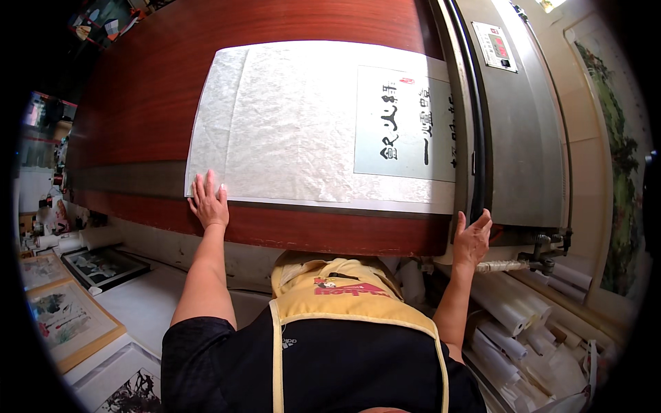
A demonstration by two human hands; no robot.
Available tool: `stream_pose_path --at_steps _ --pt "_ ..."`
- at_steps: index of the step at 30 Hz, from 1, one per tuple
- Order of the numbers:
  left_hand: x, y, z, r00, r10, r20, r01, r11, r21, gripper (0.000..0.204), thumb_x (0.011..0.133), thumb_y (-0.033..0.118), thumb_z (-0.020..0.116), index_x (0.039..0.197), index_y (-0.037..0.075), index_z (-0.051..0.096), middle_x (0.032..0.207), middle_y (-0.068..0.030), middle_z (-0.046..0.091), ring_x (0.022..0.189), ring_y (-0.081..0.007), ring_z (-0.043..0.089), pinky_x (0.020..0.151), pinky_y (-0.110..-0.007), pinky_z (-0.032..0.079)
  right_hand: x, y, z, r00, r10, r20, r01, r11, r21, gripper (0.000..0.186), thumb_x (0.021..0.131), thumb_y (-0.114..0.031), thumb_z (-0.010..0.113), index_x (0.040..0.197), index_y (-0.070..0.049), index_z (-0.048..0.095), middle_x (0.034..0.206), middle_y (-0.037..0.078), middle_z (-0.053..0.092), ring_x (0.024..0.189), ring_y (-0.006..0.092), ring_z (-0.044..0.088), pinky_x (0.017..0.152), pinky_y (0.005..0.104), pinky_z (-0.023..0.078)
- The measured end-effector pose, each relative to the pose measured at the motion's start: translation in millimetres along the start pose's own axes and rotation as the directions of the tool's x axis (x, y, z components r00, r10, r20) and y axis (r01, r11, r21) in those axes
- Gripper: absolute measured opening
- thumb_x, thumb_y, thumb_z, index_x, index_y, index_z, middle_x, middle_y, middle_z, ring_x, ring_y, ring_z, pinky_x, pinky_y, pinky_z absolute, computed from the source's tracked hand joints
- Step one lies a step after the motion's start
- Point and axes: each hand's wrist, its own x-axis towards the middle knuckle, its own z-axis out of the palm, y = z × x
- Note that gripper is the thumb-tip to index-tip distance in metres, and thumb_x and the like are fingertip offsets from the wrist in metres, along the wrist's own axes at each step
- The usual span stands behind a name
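A long white mounting sheet [289, 124] with a wrinkled, patterned surface lies across the red wood-grain table. Set into it is a pale panel of black brush calligraphy [375, 155] with a small red seal mark. The sheet's right end passes under the edge of a grey press [523, 138]. My left hand [209, 202] lies flat on the sheet's near left corner, fingers spread. Over at the press, my right hand [472, 239] grips the near end of its dark front edge [475, 138], thumb and fingers on either side.
The red table [151, 103] reaches far left, its near edge close to my apron [337, 282]. A control panel [496, 47] sits on the press. Paper rolls [506, 310] are stacked below right. Framed pictures [69, 313] lie at lower left; a landscape scroll [613, 165] hangs right.
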Motion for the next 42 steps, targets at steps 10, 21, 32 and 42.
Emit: stream_pose_path --at_steps 10,21,32,42 --pt "-0.5 -0.4 0.8 1.0 0.004 -0.02 -0.004 1.0 -0.001 0.059 0.1 0.043 0.053 0.155 0.037 0.034 0.164 -0.0006 0.029 0.15 -0.0261 0.028 0.118 -0.06 0.021 -0.3 -1.3 -1.7 1.0 -0.006 0.004 0.006 1.0 0.004 0.06 0.096 -0.046 0.063 0.133 -0.005 0.041 0.112 0.018 0.057 0.104 0.0381 0.062 0.083 0.0464 0.055" --pt "-0.3 -2.1 2.7 1.0 0.004 -0.007 -0.004 1.0 0.0 0.059 0.1 0.043 0.051 0.156 0.037 0.034 0.164 -0.0011 0.029 0.15 -0.0259 0.027 0.118 -0.061 0.019 -0.6 -0.6 0.0 0.999 -0.025 -0.024 0.025 1.0 -0.015 0.06 0.095 -0.045 0.064 0.133 -0.005 0.042 0.111 0.018 0.057 0.102 0.0379 0.063 0.082 0.0457 0.055" --pt "0.0 -1.5 0.6 1.0 0.001 0.004 -0.001 1.0 -0.002 0.058 0.1 0.044 0.05 0.156 0.037 0.033 0.164 -0.0012 0.028 0.151 -0.0264 0.025 0.118 -0.061 0.019 -0.6 -1.5 -1.1 1.0 -0.021 -0.012 0.02 0.999 -0.028 0.06 0.096 -0.046 0.063 0.133 -0.004 0.042 0.112 0.018 0.056 0.102 0.0372 0.063 0.083 0.0452 0.055" --pt "-0.2 -1.0 -0.3 1.0 0.0 0.001 0.0 1.0 -0.013 0.058 0.1 0.043 0.05 0.155 0.038 0.033 0.164 -0.0009 0.028 0.151 -0.0258 0.025 0.118 -0.061 0.02 -0.5 -1.6 -1.3 1.0 -0.024 -0.008 0.024 0.999 -0.029 0.06 0.096 -0.045 0.063 0.133 -0.004 0.042 0.112 0.017 0.056 0.102 0.0365 0.062 0.083 0.044 0.055"
